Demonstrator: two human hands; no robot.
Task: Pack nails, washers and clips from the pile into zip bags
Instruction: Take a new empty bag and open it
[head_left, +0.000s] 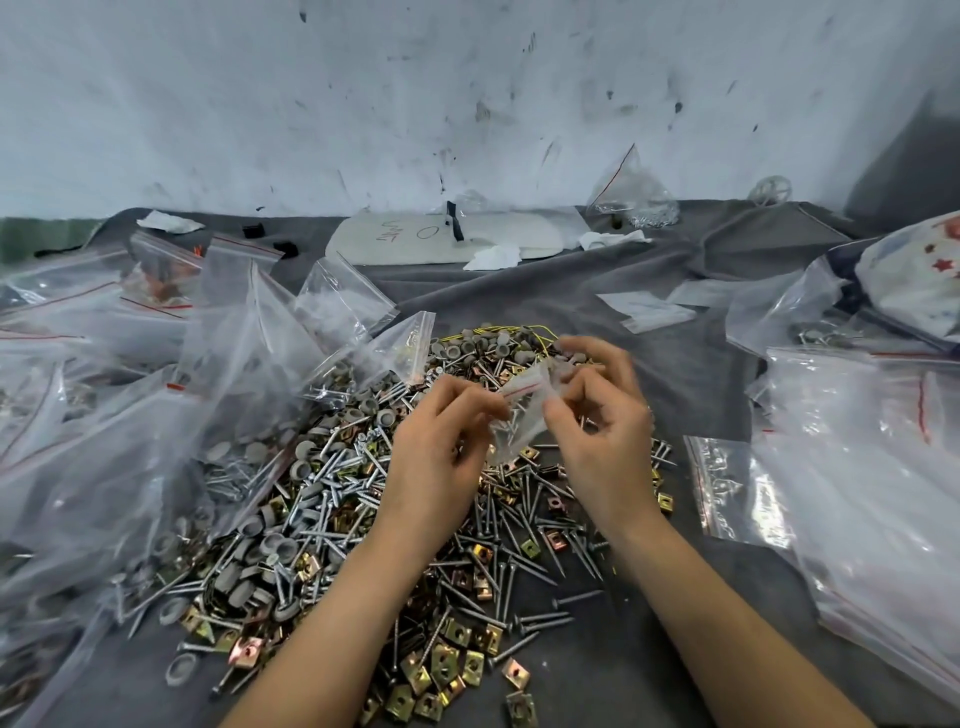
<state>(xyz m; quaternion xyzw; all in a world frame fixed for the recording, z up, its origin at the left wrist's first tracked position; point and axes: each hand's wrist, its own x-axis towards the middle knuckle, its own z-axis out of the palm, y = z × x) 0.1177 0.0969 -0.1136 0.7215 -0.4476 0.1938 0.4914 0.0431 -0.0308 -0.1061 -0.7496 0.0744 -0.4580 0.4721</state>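
My left hand (441, 452) and right hand (597, 436) close together above the pile (337, 519), both pinching a small bag (519, 423) by its top, nails inside, spare bags (156, 415) heaped on grey cloth (680, 379).

Hardware pile (363, 519) and zip bags (156, 405), lying on grey cloth (597, 691).
Silver nails (332, 467), grey washers (470, 345) and brass-toned clips (447, 657) are spreading from the cloth's middle to its near edge. A small clear zip bag (514, 436), red-striped, is hanging over them, pinched between left hand (441, 447) and right hand (597, 431). Other bags are heaping along both side edges.
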